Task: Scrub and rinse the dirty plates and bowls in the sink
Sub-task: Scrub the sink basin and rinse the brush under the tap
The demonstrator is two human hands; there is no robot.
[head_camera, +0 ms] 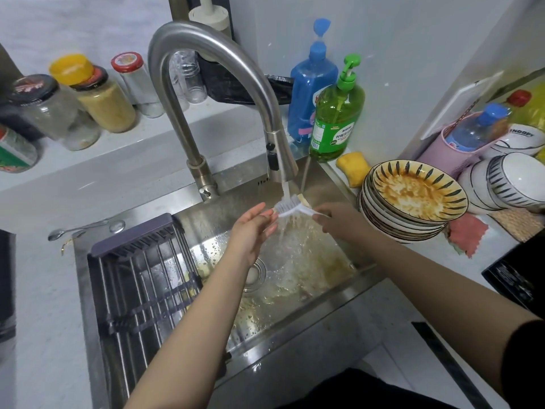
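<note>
Dark garment [368, 391], 6 o'clock, cut off by the lower edge; dark sleeve [528, 364] at 4 o'clock.
Steel sink [295, 329], centre: floor wet, with yellowish residue; drain [255, 273] partly hidden behind the left forearm.
Purple-framed wire rack [141, 278], 8 o'clock, set across the sink's left part.
Left hand [250, 228], centre: grip spread, fingers straight, fingertips touching the bristle end of the white brush [290, 206] under the water stream.
Right hand [339, 221], just right of centre: grip pinching the brush handle; the fingers themselves are hard to make out.
Steel faucet [224, 84], 12 o'clock, running.
Stack of dirty plates [413, 199], 3 o'clock, on the desk [44, 290] beside the sink; top plate smeared orange-brown, with a dark leaf-pattern rim.
White bowls [507, 184], far 3 o'clock; one reads "SNOOPY", its first letter partly hidden.
Green pump bottle [336, 119] and blue pump bottle [312, 84], 1 o'clock; label text too small to read.
Yellow sponge [352, 166], beside the plates.
Jars [88, 95], 10 o'clock, labels blurred.
Spoon [76, 230], 9 o'clock.
</note>
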